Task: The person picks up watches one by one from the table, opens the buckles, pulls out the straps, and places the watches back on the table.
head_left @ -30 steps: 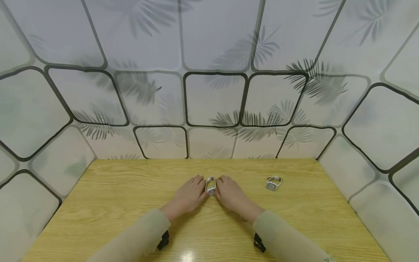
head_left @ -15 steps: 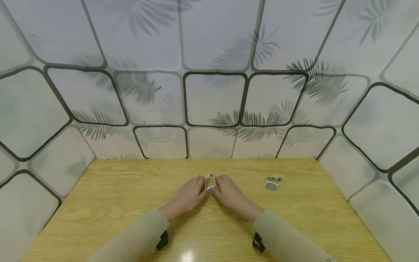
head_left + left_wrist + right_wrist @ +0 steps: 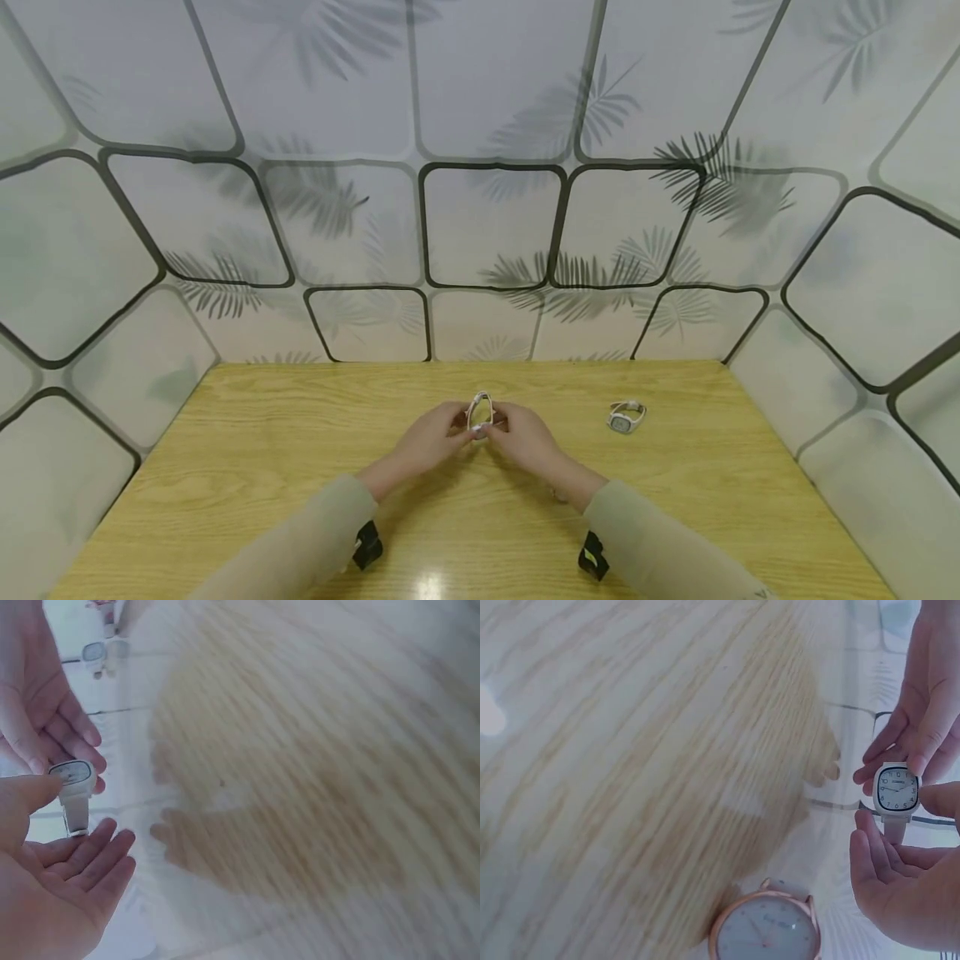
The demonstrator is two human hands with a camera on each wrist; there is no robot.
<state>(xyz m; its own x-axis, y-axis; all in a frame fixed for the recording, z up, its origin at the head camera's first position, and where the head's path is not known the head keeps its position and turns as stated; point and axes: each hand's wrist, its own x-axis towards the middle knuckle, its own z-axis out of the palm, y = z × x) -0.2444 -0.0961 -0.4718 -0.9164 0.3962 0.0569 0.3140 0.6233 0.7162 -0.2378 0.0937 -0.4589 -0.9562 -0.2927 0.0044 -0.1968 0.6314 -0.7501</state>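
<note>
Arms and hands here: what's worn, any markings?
Left hand and right hand ungloved. Left sleeve and right sleeve long, pale beige; small dark mark on the right one. Under them, black left device and right device. Rose-gold watch, apparently worn on the right wrist.

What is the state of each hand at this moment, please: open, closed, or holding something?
Left hand: holding the white square-faced wristwatch, thumb at its case.
Right hand: holding the same wristwatch from its other side.
</note>
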